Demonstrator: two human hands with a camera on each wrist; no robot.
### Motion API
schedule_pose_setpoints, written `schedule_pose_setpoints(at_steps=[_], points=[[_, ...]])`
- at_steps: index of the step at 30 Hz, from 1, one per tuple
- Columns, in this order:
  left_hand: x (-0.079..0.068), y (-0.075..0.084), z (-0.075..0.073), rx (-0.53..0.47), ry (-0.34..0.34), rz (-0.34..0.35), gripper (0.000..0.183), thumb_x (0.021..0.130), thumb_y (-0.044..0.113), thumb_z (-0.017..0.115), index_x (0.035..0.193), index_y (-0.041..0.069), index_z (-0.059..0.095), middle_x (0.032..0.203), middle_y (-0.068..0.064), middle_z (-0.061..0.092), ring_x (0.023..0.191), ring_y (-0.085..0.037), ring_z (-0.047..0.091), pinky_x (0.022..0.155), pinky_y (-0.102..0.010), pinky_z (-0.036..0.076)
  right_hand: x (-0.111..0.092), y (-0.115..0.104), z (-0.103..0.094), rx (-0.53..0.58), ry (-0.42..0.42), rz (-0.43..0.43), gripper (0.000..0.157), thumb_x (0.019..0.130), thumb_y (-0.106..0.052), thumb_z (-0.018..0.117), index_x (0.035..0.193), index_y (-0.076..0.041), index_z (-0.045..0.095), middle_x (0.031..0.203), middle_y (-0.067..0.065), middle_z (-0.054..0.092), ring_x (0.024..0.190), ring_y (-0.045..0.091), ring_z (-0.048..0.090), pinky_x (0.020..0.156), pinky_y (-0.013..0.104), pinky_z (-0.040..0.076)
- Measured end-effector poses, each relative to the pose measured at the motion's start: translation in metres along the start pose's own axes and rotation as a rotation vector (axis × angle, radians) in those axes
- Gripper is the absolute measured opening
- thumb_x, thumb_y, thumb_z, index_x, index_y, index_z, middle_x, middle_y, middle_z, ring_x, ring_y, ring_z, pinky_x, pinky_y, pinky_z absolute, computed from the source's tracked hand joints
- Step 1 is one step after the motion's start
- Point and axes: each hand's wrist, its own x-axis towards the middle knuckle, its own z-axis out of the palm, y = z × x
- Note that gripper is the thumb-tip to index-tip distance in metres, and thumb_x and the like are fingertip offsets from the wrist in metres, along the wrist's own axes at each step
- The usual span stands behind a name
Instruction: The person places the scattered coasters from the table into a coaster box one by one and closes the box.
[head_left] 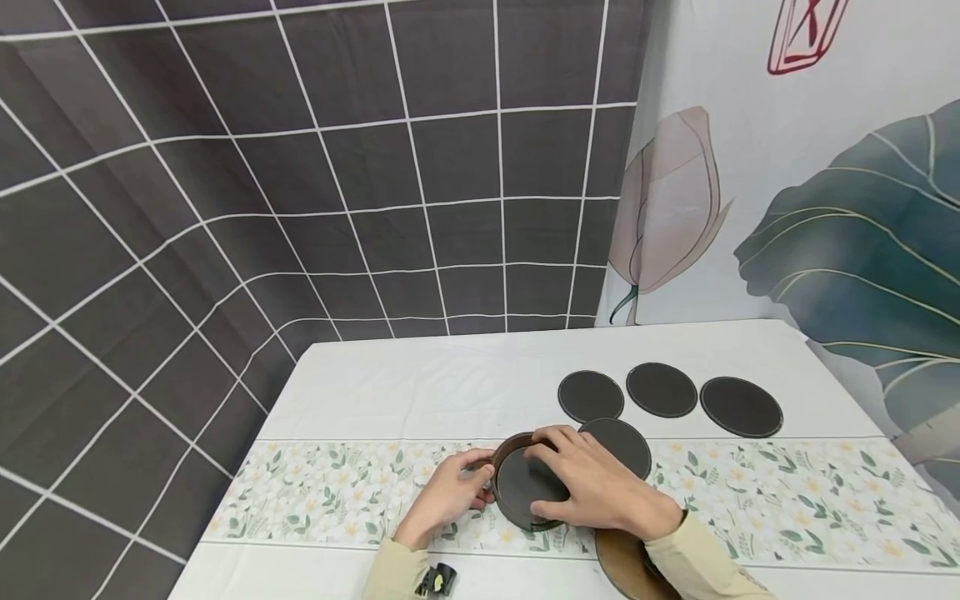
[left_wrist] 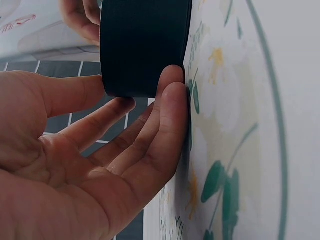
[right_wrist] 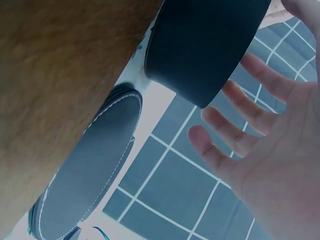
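Note:
A round, dark holder with a brown inner wall sits on the table, a black disc showing inside its rim. My left hand grips the holder's left side. In the left wrist view, its thumb and fingers meet the smooth dark wall. Over the holder's top, my right hand spreads with bent fingers and hides part of the disc. In the right wrist view, the fingertips are at the holder's edge; I see nothing gripped there. A black round coaster lies just behind this hand.
Three more black coasters lie towards the back right. Beneath my right wrist is a brown round piece, partly covered. A floral strip crosses the white table; dark tiled cloth hangs behind.

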Motion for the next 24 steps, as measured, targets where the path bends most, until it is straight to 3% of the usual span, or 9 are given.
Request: schedule_pose_setpoints(at_steps=[13, 24], points=[[-0.002, 0.004, 0.001, -0.019, 0.014, 0.006, 0.036, 0.106, 0.013, 0.057, 0.139, -0.001, 0.06, 0.11, -0.011, 0.065, 0.073, -0.017, 0.068, 0.066, -0.034, 0.062, -0.011, 0.009, -0.002, 0.006, 0.111, 0.072, 0.056, 0.093, -0.049, 0.073, 0.137, -0.017, 0.061, 0.142, 0.008, 0.052, 0.134, 0.031, 0.048, 0.104, 0.055, 0.046], [-0.001, 0.001, 0.001, -0.023, 0.017, 0.013, 0.036, 0.106, 0.013, 0.057, 0.138, -0.001, 0.06, 0.11, -0.012, 0.065, 0.073, -0.018, 0.067, 0.065, -0.034, 0.062, -0.019, 0.016, -0.004, -0.01, 0.148, 0.114, 0.051, 0.093, -0.047, 0.073, 0.133, -0.017, 0.063, 0.138, 0.005, 0.053, 0.13, 0.029, 0.05, 0.102, 0.055, 0.047]])
